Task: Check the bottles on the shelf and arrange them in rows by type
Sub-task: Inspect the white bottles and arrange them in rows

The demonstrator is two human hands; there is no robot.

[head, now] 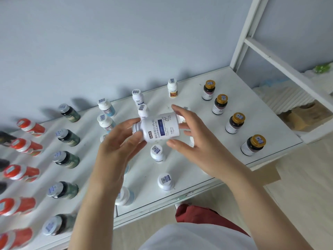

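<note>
While it's held, bottle [160, 129] sideways, cap [136, 127] left

Orange bottles [17, 204] blurred, the lowest cut by the left edge, dark bottles [4, 138] mostly out of frame, white-capped bottles [126, 195] half hidden behind the left hand [115, 150], held bottle [160, 130] print unreadably small.

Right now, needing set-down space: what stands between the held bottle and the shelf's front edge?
Head view: the farther white bottle and the nearer white bottle, both upright.
</note>
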